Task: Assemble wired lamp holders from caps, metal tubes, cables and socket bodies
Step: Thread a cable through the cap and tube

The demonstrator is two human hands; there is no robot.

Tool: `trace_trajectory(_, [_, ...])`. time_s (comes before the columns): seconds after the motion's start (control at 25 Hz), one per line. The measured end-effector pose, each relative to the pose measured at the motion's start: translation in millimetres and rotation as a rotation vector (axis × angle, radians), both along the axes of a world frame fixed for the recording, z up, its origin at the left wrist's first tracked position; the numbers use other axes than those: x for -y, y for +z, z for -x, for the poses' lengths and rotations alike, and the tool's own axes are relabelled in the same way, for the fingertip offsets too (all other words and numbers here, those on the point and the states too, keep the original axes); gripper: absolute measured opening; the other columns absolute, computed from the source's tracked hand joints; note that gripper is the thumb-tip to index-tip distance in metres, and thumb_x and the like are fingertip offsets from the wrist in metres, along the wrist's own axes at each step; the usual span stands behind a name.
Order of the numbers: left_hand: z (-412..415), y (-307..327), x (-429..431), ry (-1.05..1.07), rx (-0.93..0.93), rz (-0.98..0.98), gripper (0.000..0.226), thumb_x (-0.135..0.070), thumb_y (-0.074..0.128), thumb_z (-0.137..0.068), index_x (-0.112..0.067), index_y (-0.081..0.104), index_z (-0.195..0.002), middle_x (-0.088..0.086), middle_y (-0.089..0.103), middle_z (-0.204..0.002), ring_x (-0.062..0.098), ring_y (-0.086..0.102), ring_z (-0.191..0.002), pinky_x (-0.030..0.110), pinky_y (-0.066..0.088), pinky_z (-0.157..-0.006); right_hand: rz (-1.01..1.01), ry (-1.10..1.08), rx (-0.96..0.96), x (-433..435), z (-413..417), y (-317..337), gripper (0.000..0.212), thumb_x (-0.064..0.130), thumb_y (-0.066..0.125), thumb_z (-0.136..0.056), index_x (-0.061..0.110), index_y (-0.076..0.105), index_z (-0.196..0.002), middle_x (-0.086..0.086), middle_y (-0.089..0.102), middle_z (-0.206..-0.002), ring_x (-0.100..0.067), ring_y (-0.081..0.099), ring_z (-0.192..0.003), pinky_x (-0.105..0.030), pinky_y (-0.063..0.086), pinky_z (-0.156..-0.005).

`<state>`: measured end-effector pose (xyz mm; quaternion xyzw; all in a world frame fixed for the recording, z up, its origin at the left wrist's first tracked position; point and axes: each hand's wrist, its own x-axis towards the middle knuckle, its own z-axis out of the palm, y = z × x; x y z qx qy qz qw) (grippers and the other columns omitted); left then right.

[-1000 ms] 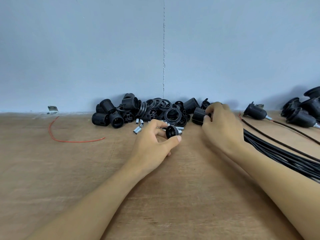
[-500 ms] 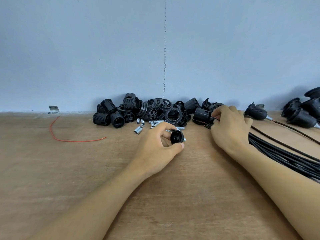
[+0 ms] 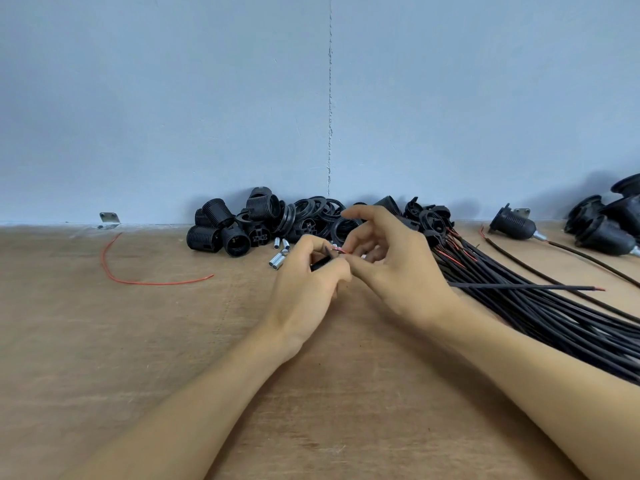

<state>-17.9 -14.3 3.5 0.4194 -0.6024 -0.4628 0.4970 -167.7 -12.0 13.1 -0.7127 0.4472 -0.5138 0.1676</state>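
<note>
Threading, just before black ribbed plastic socket-body heap [image 3: 242, 225].
Grip: left hand [image 3: 304, 289] curls round small black plastic cap [image 3: 320, 263]; right hand [image 3: 398, 265] pinches thin black red-tipped cable [image 3: 337, 251]. Likely limp: hold near tip.

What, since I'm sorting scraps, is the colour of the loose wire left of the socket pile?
Red; the loose wire shows best in the head view.

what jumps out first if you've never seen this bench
The left hand grips a small black cap mid-table while the right hand pinches a cable end at it. Behind them black socket parts lie heaped against the wall; a thick cable bundle fans out on the right.
</note>
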Motion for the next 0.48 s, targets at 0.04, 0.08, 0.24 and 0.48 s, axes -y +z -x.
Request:
trace_trajectory(0.04, [1.1, -0.9, 0.3, -0.002, 0.002, -0.026, 0.024, -0.032, 0.071, -0.075, -0.015, 0.060, -0.089, -0.006, 0.057, -0.070, 0.011, 0.050, -0.057, 0.021, 0.039, -0.053, -0.017, 0.000, 0.015, -0.7, -0.5, -1.3, 0.046, 0.009, 0.077, -0.083, 0.028, 0.060, -0.120, 0.014, 0.069, -0.086, -0.002, 0.064, -0.074, -0.013, 0.046, -0.068])
trace_trajectory(0.08, [2.1, -1.9, 0.8, 0.016, 0.026, -0.037, 0.029, -0.040, 0.073, -0.082, -0.014, 0.062, -0.089, -0.008, 0.058, -0.068, 0.011, 0.050, -0.056, 0.024, 0.041, -0.056, -0.032, -0.005, 0.017, -1.3, -0.3, -2.4, 0.046, 0.010, 0.077, -0.083, 0.027, 0.059, -0.121, 0.014, 0.069, -0.085, -0.001, 0.064, -0.075, -0.013, 0.046, -0.069])
trace_trajectory(0.24, [4.9, -6.4, 4.8, 0.154, 0.086, 0.031, 0.029, -0.029, 0.067, -0.096, -0.016, 0.062, -0.070, -0.010, 0.056, -0.061, 0.014, 0.047, -0.060, 0.039, 0.042, -0.065, -0.077, -0.021, -0.087, -0.4, 1.0, -6.0, 0.045, 0.019, 0.077, -0.082, 0.030, 0.058, -0.121, 0.013, 0.069, -0.083, -0.004, 0.064, -0.077, -0.018, 0.048, -0.069])
trace_trajectory(0.48, [-9.7, -3.7, 16.1, 0.499, -0.312, -0.033, 0.029, -0.026, 0.065, -0.098, -0.016, 0.054, -0.073, -0.001, 0.050, -0.061, 0.012, 0.045, -0.043, 0.023, 0.036, -0.046, -0.016, -0.366, -0.590, 5.6, 20.9, -9.8, 0.021, 0.041, 0.057, -0.096, 0.027, 0.071, -0.102, 0.007, 0.074, -0.091, -0.022, 0.067, -0.090, -0.034, 0.045, -0.080])
